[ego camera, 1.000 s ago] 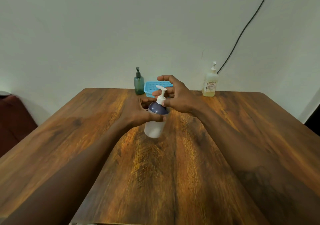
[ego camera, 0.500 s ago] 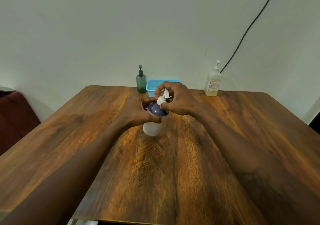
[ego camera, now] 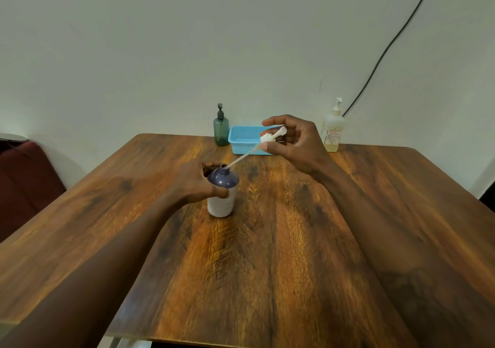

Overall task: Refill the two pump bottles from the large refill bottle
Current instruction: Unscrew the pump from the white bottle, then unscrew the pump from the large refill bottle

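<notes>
While the left hand [ego camera: 197,182] wraps its fingers and thumb round the purple bottle [ego camera: 222,197], that bottle stands upright near the middle of the wooden table [ego camera: 267,267]. Its dark purple shoulder shows above the hand and its white lower body below. Its neck is uncapped, a small round opening facing up, and its walls are opaque, so nothing of what is inside can be seen. The right hand [ego camera: 296,144] is raised above and to the right of the bottle. It pinches the white pump head [ego camera: 272,136] between thumb and forefinger, with the other fingers loosely curved behind it. From the pump head a thin pale dip tube [ego camera: 241,160] slants down to the left to the bottle's opening. The tip looks to be just inside the neck, though blur there makes that hard to confirm. At the far edge, against the wall [ego camera: 160,52], a translucent green pump bottle [ego camera: 221,132] with a black pump stands upright just left of a light blue perforated basket [ego camera: 244,141]. The right hand covers the basket's right end. Further right and apart from the basket stands a clear labelled bottle [ego camera: 333,133] with a white pump, and pale yellow liquid shows below its label. A black cable [ego camera: 388,47] runs up the wall behind it.
</notes>
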The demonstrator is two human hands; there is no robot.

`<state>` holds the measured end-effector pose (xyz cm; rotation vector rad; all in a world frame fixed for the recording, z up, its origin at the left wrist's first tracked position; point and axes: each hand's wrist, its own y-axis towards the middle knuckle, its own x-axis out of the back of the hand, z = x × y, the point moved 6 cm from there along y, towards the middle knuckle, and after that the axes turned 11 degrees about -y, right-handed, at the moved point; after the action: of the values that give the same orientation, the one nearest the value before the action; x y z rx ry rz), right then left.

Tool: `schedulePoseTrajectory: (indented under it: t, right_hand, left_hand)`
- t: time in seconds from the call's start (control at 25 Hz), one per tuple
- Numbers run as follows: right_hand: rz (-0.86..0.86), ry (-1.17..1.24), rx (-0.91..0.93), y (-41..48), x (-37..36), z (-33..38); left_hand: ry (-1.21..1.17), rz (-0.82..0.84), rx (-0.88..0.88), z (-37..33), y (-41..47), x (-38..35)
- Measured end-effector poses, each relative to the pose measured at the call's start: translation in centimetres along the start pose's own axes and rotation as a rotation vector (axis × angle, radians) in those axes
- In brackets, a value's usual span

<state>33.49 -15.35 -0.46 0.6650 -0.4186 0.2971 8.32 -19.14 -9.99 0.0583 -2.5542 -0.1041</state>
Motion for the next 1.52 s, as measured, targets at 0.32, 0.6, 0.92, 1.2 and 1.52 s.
schedulePoseTrajectory:
  t: [0.32, 0.6, 0.92, 1.2, 1.52]
  right_hand:
    - [-0.218, -0.11, -0.064, -1.9, 0.5, -2.6]
    - [-0.066, -0.424, -0.132, -4.0, -3.9, -5.2]
    - [0.113, -0.561, -0.43, -6.0, -7.4, -9.1]
    - [0.216, -0.532, -0.484, -7.8, -9.2, -10.5]
    - [0.123, -0.424, -0.493, -6.6, -6.7, -9.9]
  left_hand:
    - [-0.074, -0.076, 0.016, 0.3, -1.2, 0.5]
    - [-0.039, -0.055, -0.018, -0.5, -1.4, -0.3]
    - [-0.05, -0.04, -0.024, -0.3, -1.3, -1.5]
    - [-0.113, 0.006, -0.078, -0.7, -1.4, -2.2]
    - [-0.109, -0.019, -0.131, -4.5, 0.8, -1.5]
